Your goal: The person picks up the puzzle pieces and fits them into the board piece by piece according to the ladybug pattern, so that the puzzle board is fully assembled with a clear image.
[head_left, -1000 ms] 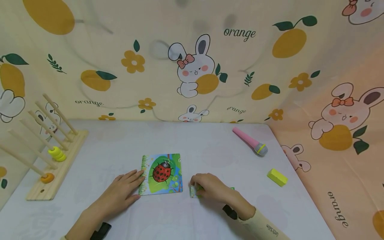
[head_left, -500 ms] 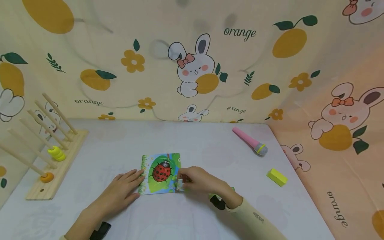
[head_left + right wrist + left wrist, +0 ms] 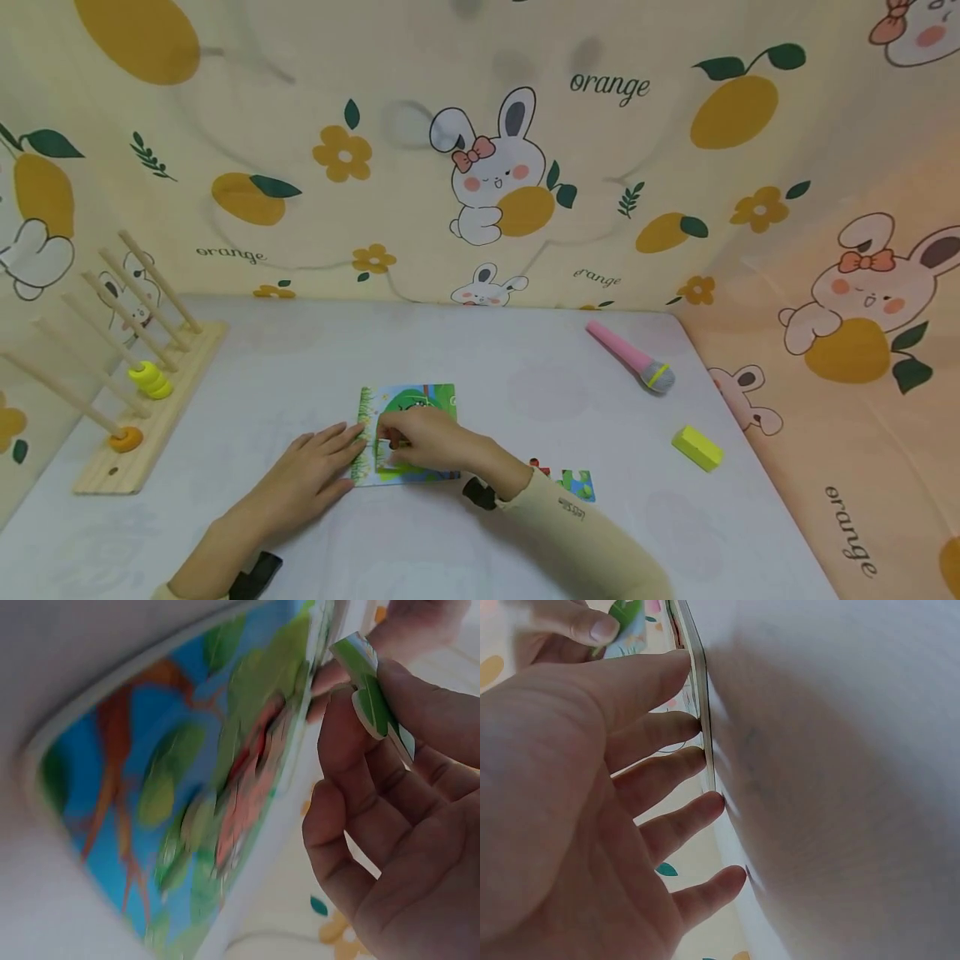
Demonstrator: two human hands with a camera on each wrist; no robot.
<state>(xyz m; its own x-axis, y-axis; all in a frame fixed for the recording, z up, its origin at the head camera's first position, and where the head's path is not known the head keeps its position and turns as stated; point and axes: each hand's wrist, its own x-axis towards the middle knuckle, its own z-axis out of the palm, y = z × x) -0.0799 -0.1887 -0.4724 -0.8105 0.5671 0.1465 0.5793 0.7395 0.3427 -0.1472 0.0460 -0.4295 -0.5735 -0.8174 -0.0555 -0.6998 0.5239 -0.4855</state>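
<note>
A square ladybug puzzle board [image 3: 371, 396] lies on the table in the head view, partly hidden by my right hand [image 3: 431, 437]. That hand pinches a green puzzle piece [image 3: 371, 701] between thumb and fingers, above the board's left part. My left hand [image 3: 311, 475] rests at the board's left side, fingers straight and spread; in the left wrist view its fingertips touch the board's edge [image 3: 703, 697]. To the right of the board, a green-and-blue puzzle piece [image 3: 579, 485] lies loose beside a red one [image 3: 538, 467], partly hidden by the right sleeve.
A wooden peg stand [image 3: 161, 408] with yellow and orange beads stands at the table's left. A pink toy microphone [image 3: 626, 352] lies at the back right, with a yellow-green block [image 3: 697, 448] nearer the right edge. Patterned cloth [image 3: 487, 167] hangs behind.
My right hand has moved left with the puzzle piece, from beside the board to over it, uncovering the loose pieces. My left hand has stayed at the board's edge. The head view has shifted slightly.
</note>
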